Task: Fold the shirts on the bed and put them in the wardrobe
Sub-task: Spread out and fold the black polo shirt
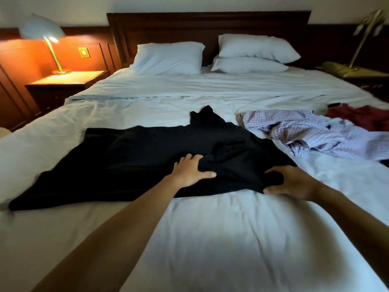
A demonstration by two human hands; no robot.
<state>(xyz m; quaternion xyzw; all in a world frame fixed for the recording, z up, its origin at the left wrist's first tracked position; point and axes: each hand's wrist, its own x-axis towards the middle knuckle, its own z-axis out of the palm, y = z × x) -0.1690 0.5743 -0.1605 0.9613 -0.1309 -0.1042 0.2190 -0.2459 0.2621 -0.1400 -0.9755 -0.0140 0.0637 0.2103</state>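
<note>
While no writing can be read anywhere, the white bed (210, 239) fills the scene, three pillows (168, 57) at its far end. A black shirt (126, 161) lies spread across the middle, with a checked shirt (311, 131) crumpled to its right and a dark red shirt (362, 116) beyond that. The left hand (192, 172) rests flat, fingers spread, on the black shirt's near edge. The right hand (294, 182) pinches that near edge between thumb and fingers.
</note>
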